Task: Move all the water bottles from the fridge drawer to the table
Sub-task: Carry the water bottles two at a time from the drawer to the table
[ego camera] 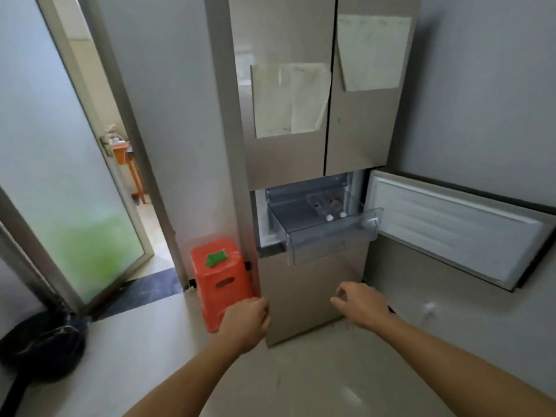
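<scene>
Fridge drawer [325, 233] is pulled out w/ the small compartment door [451, 230] swung open to its right. Inside the drawer, toward the back right, two white caps [336, 216] show, so at least two water bottles [323, 206] lie there, bodies mostly hidden behind the clear plastic; can't tell if more sit deeper in. So the job looks unfinished: at least those two aren't out yet. No table in view, so no count of bottles delivered possible.

Both hands hang below the drawer, in front of the fridge's lower panel, carrying nothing. Left hand [248, 322] is below-left of the drawer, fingers loosely curled, grasping nothing, overlapping the orange stool [219, 278] in view; contact unclear. Right hand [359, 302] is below the drawer's right half, fingers loosely bent, empty too.

Judgement: next is reach up into the drawer, take the bottles, carry them off to wherever the table is.
</scene>
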Available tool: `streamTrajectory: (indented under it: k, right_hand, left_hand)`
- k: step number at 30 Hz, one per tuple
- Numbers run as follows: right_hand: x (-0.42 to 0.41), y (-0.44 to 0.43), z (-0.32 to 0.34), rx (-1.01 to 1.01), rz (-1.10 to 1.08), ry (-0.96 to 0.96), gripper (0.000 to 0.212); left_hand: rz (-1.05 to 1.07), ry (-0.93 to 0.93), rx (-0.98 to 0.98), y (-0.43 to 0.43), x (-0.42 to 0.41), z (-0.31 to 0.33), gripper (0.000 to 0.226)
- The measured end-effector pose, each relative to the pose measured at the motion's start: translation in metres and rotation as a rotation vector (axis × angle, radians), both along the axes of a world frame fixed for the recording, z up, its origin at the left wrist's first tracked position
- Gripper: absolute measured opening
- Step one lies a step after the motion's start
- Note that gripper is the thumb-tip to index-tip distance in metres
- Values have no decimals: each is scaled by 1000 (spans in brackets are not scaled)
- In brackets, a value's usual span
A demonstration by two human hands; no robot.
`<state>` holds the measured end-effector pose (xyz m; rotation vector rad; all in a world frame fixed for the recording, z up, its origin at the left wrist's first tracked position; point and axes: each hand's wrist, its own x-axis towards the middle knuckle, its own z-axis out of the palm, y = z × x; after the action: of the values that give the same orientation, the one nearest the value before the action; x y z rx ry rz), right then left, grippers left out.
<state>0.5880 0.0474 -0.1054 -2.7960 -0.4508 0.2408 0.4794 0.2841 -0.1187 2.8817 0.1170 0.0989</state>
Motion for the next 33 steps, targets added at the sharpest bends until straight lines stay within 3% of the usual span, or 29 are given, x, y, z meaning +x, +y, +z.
streamTrajectory:
  k: [13, 24, 29, 33]
  right_hand:
    - [210, -55, -17, 78, -247, 74, 23]
    - [445, -67, 8, 166, -152, 63, 24]
    - [513, -42, -1, 182, -77, 125, 22]
    - [558, -20, -22, 177, -49, 218, 35]
  left_hand:
    - [-221, 16, -15, -45, 258, -11, 19]
    - [21, -48, -208, -81, 458, -5, 14]
    - [103, 52, -250, -72, 506, -22, 12]
    - [159, 184, -294, -55, 544, -44, 14]
